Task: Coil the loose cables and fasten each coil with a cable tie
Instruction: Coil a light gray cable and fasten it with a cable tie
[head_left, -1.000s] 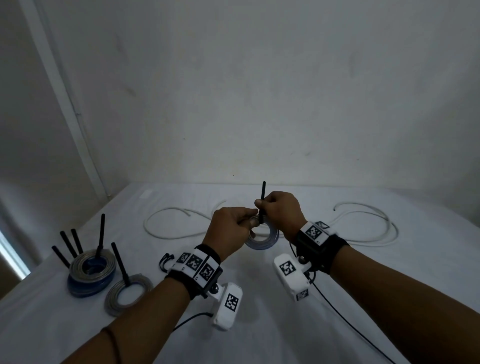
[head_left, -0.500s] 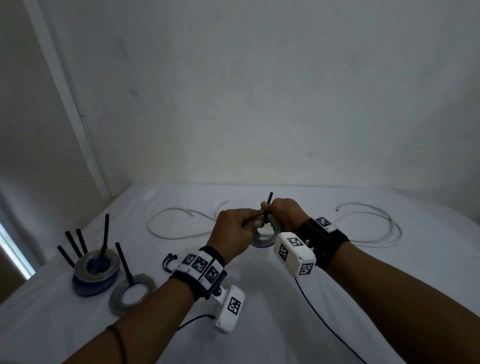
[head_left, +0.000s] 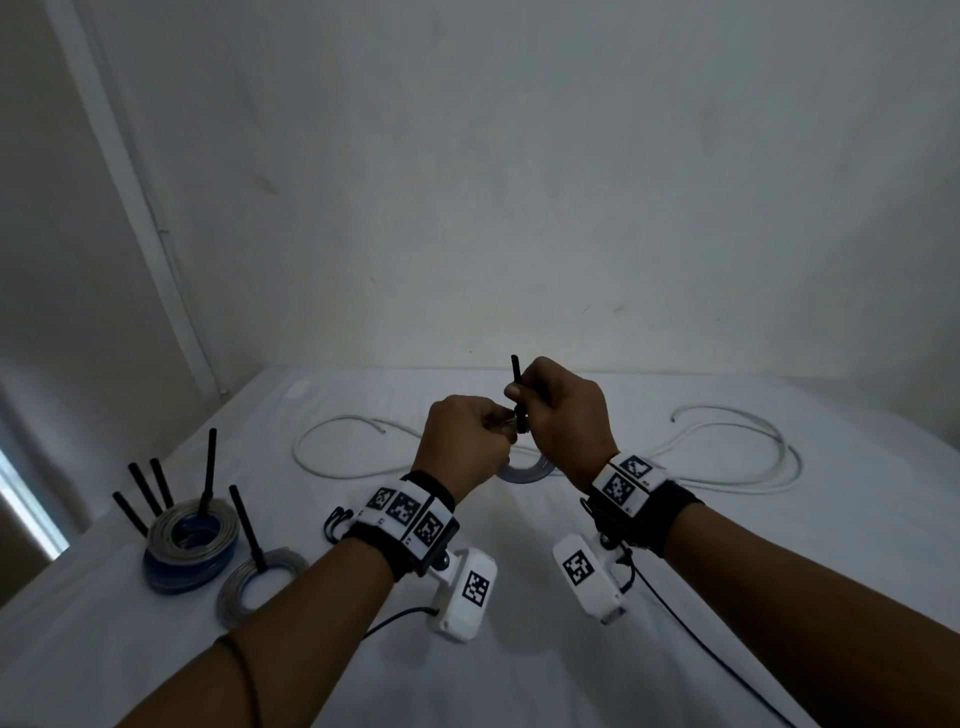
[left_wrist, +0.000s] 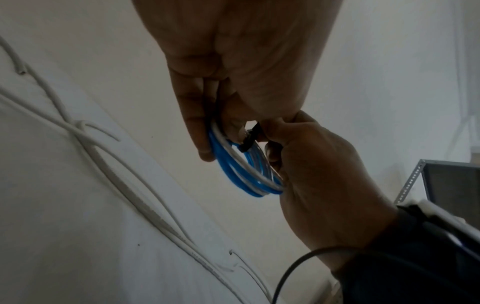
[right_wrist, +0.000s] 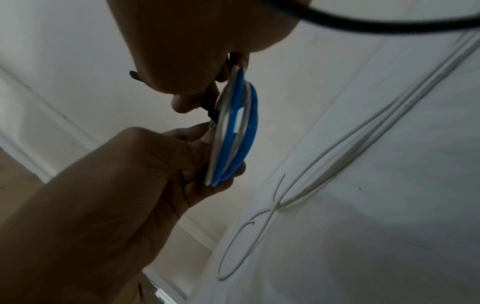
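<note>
The coil (left_wrist: 241, 170) is smooth, slightly glossy plastic-jacketed wire, blue and pale grey. The cable tie (head_left: 516, 374) looks like matt black plastic. The white cables (head_left: 727, 467) have a smooth matt plastic sheath, and the surface (head_left: 675, 675) wears matt white cloth, faintly wrinkled.

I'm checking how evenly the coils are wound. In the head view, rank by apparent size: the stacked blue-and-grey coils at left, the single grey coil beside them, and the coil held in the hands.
1. Stacked coils, largest.
2. Single grey coil, close behind.
3. Held coil: looks smallest, but the hands mostly hide it, so unsure.
</note>
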